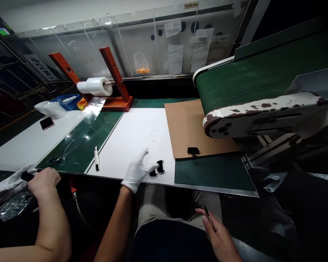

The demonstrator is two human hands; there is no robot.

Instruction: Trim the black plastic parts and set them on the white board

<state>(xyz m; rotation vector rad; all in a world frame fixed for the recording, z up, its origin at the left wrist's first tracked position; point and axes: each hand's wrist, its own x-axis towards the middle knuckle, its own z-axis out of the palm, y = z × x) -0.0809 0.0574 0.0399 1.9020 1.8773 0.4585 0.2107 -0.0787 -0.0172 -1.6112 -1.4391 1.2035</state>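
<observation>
Across the green surface [207,174] lies a white sheet [142,125]; my left fingers [144,155] spread beside black pieces [160,166], my right fingers [207,222] grip a slim dark tool [206,211]

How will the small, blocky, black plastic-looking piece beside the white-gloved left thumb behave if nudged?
The small, blocky, black plastic-looking piece will likely slide rather than roll: its outline is angular and it lies on a flat white sheet. Being small, it is probably light. Projections on its right edge might catch the white-gloved left hand.
</observation>
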